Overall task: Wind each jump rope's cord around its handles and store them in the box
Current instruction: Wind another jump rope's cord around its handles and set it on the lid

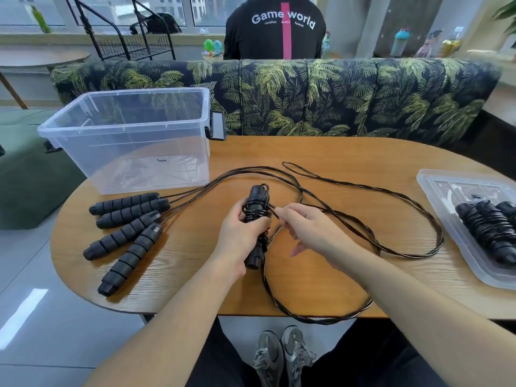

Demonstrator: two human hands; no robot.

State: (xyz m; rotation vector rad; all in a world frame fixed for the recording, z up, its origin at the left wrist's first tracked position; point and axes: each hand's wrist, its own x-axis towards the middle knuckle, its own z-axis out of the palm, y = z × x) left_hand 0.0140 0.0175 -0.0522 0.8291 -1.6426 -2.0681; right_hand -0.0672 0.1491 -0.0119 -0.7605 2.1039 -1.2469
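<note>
While gripped, handles (pixel 256 219) near-upright, cord-end away.

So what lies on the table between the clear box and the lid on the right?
In the head view, between the clear box and the lid lie loose cords, plus the handle pair gripped by the left hand; the right hand pinches its cord.

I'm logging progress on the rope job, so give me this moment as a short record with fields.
left hand: grips the handle pair
right hand: pinches the cord beside the handles
cord: a few turns wound, most loose on the table
waiting: four handles, unwound
box: empty
lid: holds wound ropes
</note>
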